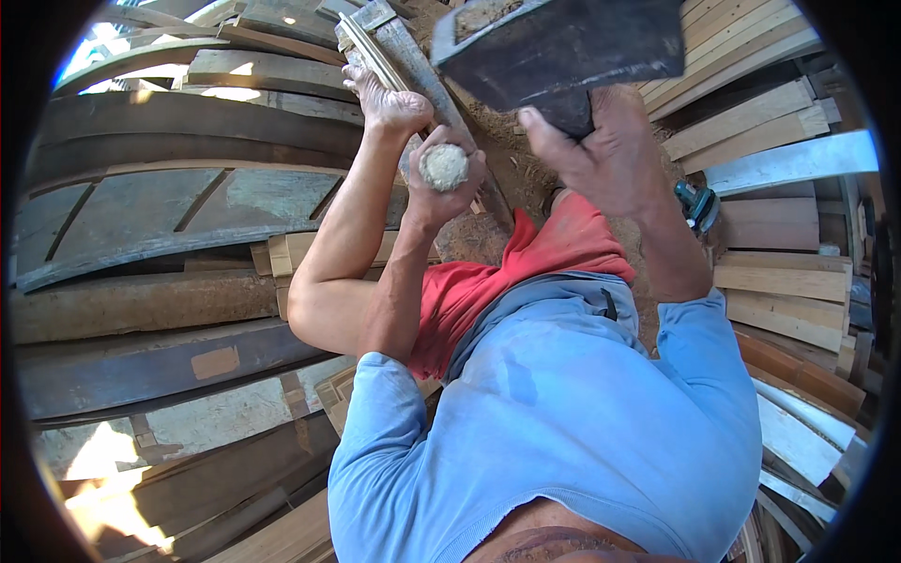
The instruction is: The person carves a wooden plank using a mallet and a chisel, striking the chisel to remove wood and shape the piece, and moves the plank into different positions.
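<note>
My left hand [439, 202] is closed around an upright handle, probably a chisel's, whose round, pale, frayed end [444, 167] faces up. Its lower end is hidden beneath the fist. My right hand [605, 159] grips the short dark handle of a big, dark, blocky mallet [572, 52], raised ahead and to the right of the left fist. The mallet's left end is pale and worn. My bare left foot [394, 108] rests on narrow wooden strips [371, 52] lying along a worn plank [413, 66], just beyond my left hand.
Stacked boards and curved timbers [188, 122] fill the left side. More cut planks [751, 122] are piled at the right. A teal power tool [697, 206] lies on the ground by my right forearm. Brown dust and shavings [511, 141] cover the ground ahead.
</note>
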Tool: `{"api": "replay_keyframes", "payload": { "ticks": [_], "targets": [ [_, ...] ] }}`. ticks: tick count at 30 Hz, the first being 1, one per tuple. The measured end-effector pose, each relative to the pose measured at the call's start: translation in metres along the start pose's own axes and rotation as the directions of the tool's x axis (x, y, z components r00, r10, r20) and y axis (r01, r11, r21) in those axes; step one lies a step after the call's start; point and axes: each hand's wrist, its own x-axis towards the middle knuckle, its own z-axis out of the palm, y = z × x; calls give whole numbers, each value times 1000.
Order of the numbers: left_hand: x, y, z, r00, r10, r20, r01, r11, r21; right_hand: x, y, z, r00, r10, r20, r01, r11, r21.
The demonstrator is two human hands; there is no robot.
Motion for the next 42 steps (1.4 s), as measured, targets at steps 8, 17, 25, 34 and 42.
{"api": "replay_keyframes", "payload": {
  "ticks": [8, 17, 25, 34, 42],
  "targets": [
    [-15, -17, -7, 994, 108, 26, -110, 984, 138, 0, 19, 11, 900, 72, 430, 79, 943, -324],
    [-17, 8, -13, 951, 282, 126, -307, 910, 280, -7, 8, 18, 955, -192, 227, 229, 962, -150],
    [2, 1, 27, 985, 175, -11, -169, 963, 210, -10, 16, 15, 901, 205, 381, -187, 979, -83],
    [47, 28, 24, 1000, 6, 3, -6, 997, 78, -25, 14, -28, 988, 153, 8, -153, 980, 125],
    [48, 26, 24, 999, -45, 28, 42, 995, 93, -26, 9, -40, 949, 166, -268, -64, 934, 352]
  ]
}}
